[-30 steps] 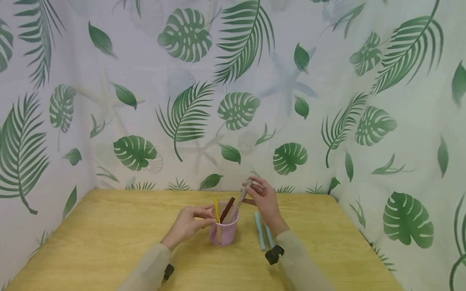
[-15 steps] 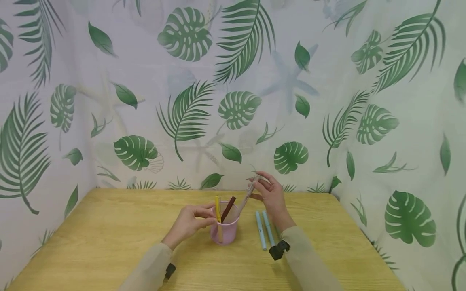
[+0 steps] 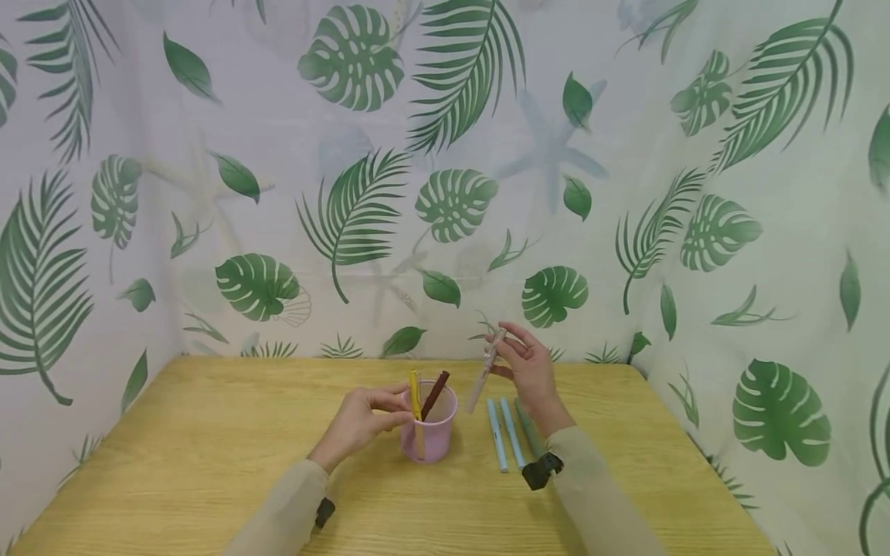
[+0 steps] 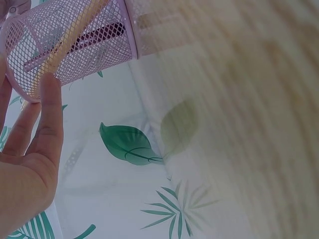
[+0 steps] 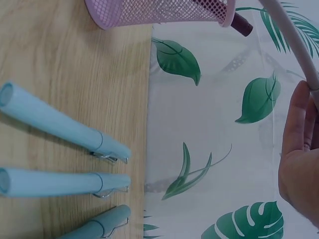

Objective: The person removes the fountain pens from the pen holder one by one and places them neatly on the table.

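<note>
A pink mesh pen cup (image 3: pixel 436 442) stands upright on the table. My left hand (image 3: pixel 358 421) holds it at its left rim, fingers and thumb on the mesh in the left wrist view. Inside the cup lean a yellow pen (image 3: pixel 415 395) and a dark brown pen (image 3: pixel 436 395). To the right of the cup, my right hand (image 3: pixel 531 378) pinches a pale grey-pink pen (image 3: pixel 484 374) near its upper end. That pen (image 5: pixel 291 35) slants in the air, its lower end outside the cup.
Two light blue pens (image 3: pixel 497 436) and a green pen (image 3: pixel 528 428) lie side by side on the wooden table (image 3: pixel 208 463), right of the cup and below my right hand. A leaf-patterned backdrop (image 3: pixel 375 324) rises behind the table and at both sides.
My right hand has drawn the pale pen up and rightward out of the cup. The green pen has come into sight from behind the right wrist. My left hand stays at the cup.
</note>
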Available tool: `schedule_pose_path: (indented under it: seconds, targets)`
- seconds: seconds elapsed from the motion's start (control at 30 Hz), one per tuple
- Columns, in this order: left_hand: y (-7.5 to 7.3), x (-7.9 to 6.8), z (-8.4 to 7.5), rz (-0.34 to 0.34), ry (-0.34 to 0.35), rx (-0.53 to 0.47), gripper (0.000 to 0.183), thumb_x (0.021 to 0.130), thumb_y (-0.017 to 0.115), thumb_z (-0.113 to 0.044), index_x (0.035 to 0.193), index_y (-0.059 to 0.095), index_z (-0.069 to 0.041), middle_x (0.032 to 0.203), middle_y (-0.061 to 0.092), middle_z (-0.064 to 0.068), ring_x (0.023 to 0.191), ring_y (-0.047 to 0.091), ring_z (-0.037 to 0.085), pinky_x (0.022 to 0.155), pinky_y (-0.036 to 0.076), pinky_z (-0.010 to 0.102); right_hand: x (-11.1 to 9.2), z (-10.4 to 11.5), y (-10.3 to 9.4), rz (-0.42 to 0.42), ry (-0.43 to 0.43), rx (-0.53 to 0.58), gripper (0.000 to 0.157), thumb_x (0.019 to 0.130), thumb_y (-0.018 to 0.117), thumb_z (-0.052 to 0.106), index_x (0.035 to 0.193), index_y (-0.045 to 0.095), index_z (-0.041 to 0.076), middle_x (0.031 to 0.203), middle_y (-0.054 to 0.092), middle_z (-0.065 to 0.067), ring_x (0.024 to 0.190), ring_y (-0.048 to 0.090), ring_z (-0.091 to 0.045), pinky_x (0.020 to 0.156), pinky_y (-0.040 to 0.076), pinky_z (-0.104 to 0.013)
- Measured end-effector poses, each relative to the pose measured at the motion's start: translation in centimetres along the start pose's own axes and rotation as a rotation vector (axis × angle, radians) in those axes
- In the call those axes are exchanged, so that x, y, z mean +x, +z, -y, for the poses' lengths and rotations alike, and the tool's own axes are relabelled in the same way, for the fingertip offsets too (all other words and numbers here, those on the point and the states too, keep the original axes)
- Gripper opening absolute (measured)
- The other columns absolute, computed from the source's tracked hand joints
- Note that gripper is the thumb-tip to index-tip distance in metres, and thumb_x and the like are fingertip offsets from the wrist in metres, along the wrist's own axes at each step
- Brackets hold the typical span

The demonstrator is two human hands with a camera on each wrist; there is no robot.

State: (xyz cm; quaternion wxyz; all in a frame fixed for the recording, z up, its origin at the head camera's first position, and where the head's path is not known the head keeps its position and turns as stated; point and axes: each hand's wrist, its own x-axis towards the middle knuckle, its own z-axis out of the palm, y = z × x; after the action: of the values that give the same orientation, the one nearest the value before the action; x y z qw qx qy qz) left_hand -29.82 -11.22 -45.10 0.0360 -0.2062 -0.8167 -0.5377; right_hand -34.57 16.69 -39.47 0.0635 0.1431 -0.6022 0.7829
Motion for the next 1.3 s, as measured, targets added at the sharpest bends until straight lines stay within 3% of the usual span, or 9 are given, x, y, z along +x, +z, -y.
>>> schedule_pose_path:
  seconds: [0.2,0.5,0.73,1.0,1.3]
  targets:
    - [0.0,0.2,0.0,-0.002,0.005,0.005,0.005,0.075,0.073,-0.027,0.079,0.071,-0.025,0.125,0.055,0.002,0.114,0.05,0.015,0.079,0.049,0.028,0.0,-0.3,-1.0,0.008,0.013,-0.013,0.038,0.089,0.056,0.006,0.126,0.048,0.003,0.115,0.059,-0.021,0.097,0.061,-0.025,0.07,0.053,-0.037]
    - [0.0,0.1,0.1,0.001,0.007,0.019,0.005,0.075,0.074,-0.027,0.078,0.071,-0.025,0.123,0.056,-0.001,0.114,0.05,0.012,0.081,0.048,0.031,0.2,-1.4,-2.6,-0.032,0.064,-0.041,0.039,0.087,0.061,0.012,0.124,0.05,0.005,0.104,0.066,-0.009,0.095,0.061,-0.025,0.069,0.053,-0.035]
    - [0.0,0.1,0.2,0.0,0.006,0.011,0.005,0.075,0.073,-0.028,0.079,0.071,-0.026,0.125,0.055,0.0,0.115,0.05,0.015,0.078,0.049,0.027,0.3,-1.7,-3.7,-0.012,0.118,-0.091,0.039,0.087,0.061,0.014,0.123,0.05,0.004,0.112,0.062,-0.016,0.094,0.061,-0.025,0.068,0.053,-0.036]
    - [0.0,0.1,-0.1,0.0,0.005,0.013,0.005,0.075,0.073,-0.027,0.08,0.072,-0.025,0.125,0.054,0.0,0.115,0.05,0.016,0.078,0.049,0.029,0.3,-2.1,-6.0,-0.013,0.186,-0.187,0.044,0.087,0.062,0.019,0.127,0.049,0.004,0.101,0.064,-0.001,0.088,0.061,-0.018,0.071,0.052,-0.039]
    - [-0.1,0.1,0.1,0.003,0.006,0.001,0.006,0.075,0.073,-0.028,0.079,0.072,-0.025,0.126,0.054,0.003,0.116,0.049,0.015,0.085,0.047,0.036,0.0,-2.5,-7.7,-0.004,0.227,-0.255,0.047,0.089,0.059,0.019,0.132,0.045,0.006,0.118,0.053,-0.013,0.094,0.056,-0.022,0.074,0.051,-0.04]
